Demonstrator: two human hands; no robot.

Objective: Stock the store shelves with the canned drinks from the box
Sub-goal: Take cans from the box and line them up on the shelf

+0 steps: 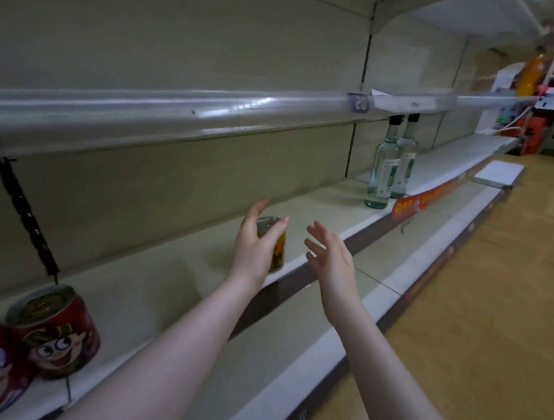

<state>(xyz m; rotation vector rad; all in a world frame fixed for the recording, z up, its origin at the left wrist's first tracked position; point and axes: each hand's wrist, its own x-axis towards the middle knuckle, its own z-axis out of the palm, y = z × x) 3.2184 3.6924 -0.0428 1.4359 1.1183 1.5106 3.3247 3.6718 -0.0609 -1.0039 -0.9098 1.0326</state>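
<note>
Can (278, 253) upright, on or just above shelf (321, 209) near front edge (blur). Left hand (254, 249) wraps it from left, thumb over rim. Right hand (331, 260) spread, holds nothing, just right of can. 2 red cans (56, 329) well left.

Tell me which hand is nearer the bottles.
Right. The right hand hovers left of the bottles; the left hand, farther left, holds the can.
</note>
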